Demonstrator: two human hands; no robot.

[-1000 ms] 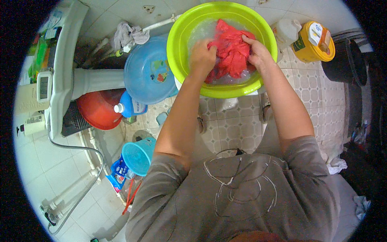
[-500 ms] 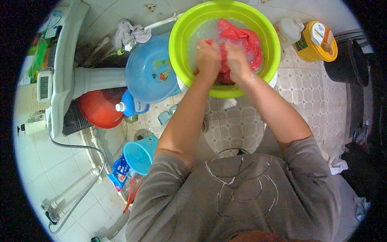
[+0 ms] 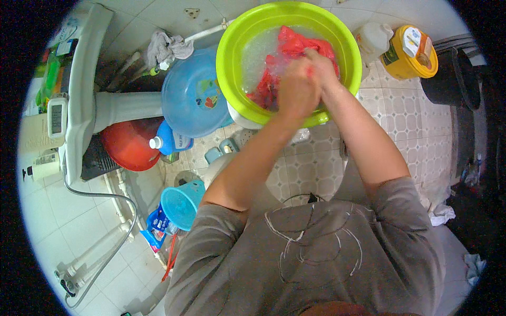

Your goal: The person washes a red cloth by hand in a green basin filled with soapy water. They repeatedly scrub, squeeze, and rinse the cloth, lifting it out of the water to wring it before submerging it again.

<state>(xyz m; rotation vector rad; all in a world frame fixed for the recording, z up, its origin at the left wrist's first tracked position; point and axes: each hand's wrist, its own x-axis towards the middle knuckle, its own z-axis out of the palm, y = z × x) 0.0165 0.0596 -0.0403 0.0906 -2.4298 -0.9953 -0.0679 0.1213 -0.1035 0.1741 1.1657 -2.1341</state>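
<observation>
A lime-green basin [image 3: 227, 68] holds sudsy water and a wet red cloth garment [image 3: 300, 43], bunched up and spread toward the basin's near left. My left hand [image 3: 298, 87] is closed and blurred by motion, pressed against my right hand over the cloth. A bit of red shows at the left hand's knuckles. My right hand [image 3: 322, 71] is closed on the cloth's right part, its thumb side up. The palms and most fingertips are hidden.
Left of the basin stand a blue tub [image 3: 182, 100], a red basin [image 3: 124, 145], a blue bottle [image 3: 171, 141] and a white sink [image 3: 87, 95]. A turquoise bucket [image 3: 179, 205] is nearer. At the right are a yellow bucket [image 3: 398, 66], a whitish jug [image 3: 374, 41] and a black bin [image 3: 448, 87].
My left hand has moved right and nearer, from beside the cloth's left part to my right hand. The red cloth has spread out toward the left.
</observation>
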